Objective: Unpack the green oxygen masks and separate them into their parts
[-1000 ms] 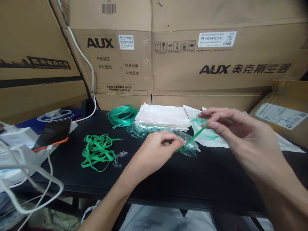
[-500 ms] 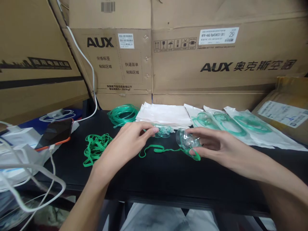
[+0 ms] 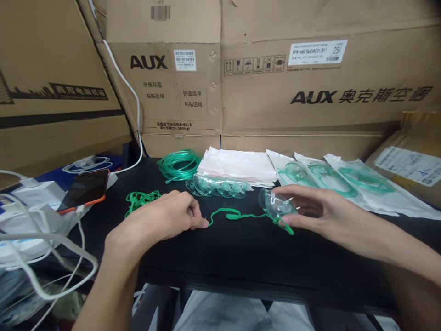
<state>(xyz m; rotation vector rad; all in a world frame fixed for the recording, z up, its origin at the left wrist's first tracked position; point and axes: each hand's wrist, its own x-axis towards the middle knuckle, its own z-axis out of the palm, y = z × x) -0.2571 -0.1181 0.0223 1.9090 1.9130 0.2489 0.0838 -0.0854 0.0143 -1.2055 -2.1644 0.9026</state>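
Observation:
A clear mask (image 3: pixel 275 204) is held between the thumb and fingers of my right hand (image 3: pixel 312 207), right of centre. A green elastic strap (image 3: pixel 234 214) runs leftward from the mask across the black table. Its far end is pinched between the thumb and fingers of my left hand (image 3: pixel 175 214). Behind my left hand, a row of several clear-green masks (image 3: pixel 220 186) lies in front of a stack of white paper pouches (image 3: pixel 237 164). A tangle of green straps (image 3: pixel 139 200) is partly hidden by my left hand.
Coiled green tubing (image 3: pixel 179 164) lies at the back. White pouches with green tubing (image 3: pixel 330 179) fan out at the right. On the left are a phone (image 3: pixel 87 187), white boxes and white cables (image 3: pixel 51 236). Large cardboard boxes (image 3: pixel 255 105) stand behind the black table (image 3: pixel 241 262).
My left hand has moved down and left from the row of masks to the strap's loose end and has pinched it. My right hand still holds the mask, slightly lower and further right.

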